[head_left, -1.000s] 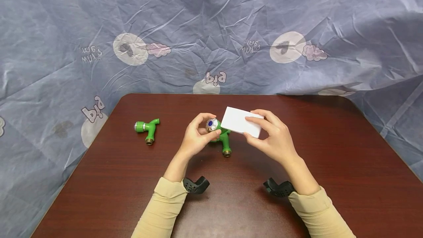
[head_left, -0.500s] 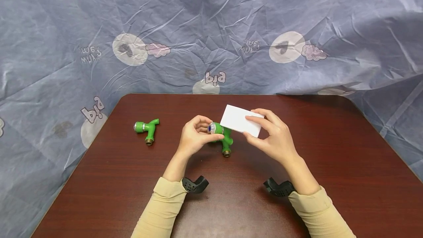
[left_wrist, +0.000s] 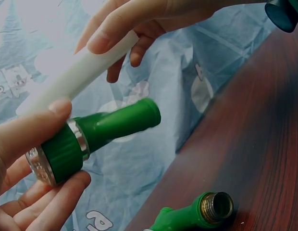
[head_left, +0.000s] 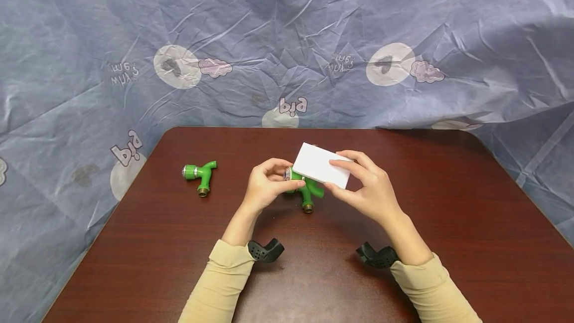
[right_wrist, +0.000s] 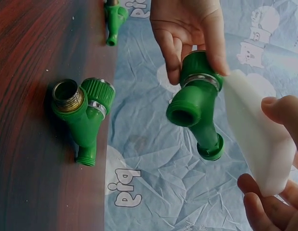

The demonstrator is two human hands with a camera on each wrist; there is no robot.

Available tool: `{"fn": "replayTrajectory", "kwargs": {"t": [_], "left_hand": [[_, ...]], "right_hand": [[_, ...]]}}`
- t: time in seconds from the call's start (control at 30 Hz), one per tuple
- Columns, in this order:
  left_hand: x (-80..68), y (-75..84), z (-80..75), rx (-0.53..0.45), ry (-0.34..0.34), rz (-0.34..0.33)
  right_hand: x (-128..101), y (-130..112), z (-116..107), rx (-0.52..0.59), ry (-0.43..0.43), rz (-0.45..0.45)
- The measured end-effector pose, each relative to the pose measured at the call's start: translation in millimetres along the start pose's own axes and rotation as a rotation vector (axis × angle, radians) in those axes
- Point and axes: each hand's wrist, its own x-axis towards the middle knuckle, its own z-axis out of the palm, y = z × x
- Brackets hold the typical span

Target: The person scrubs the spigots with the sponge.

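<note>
My left hand grips a green plastic tap by its knob end, just above the table; the same tap shows in the right wrist view. My right hand pinches a white rectangular sponge block between thumb and fingers. The sponge lies over the top of the held tap and hides most of it in the head view; whether they touch is unclear. A second green tap with a brass thread lies on the table under the hands.
A third green tap lies on the dark wooden table to the left of the hands. A wrinkled blue printed cloth hangs behind and around the table. Black wrist mounts sit by both beige sleeves.
The right hand has brought the sponge leftwards over the held tap, now covering its knob. The left hand has turned the tap a little and kept its grip.
</note>
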Motion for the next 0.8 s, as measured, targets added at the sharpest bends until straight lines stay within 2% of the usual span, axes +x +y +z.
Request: {"fn": "replayTrajectory", "kwargs": {"t": [0.27, 0.37, 0.6, 0.8], "left_hand": [[8.1, -25.1, 0.5, -0.087, -0.037, 0.020], [9.0, -28.5, 0.9, -0.116, -0.053, 0.031], [8.0, -28.3, 0.8, -0.145, -0.067, 0.026], [8.1, -27.3, 0.6, -0.165, -0.065, 0.021]], "right_hand": [[-2, 1, 2, 0.036, -0.078, -0.032], [-2, 1, 2, 0.055, -0.094, -0.046], [-1, 1, 0, 0.027, -0.055, -0.053], [1, 1, -3, -0.035, 0.046, -0.038]]}}
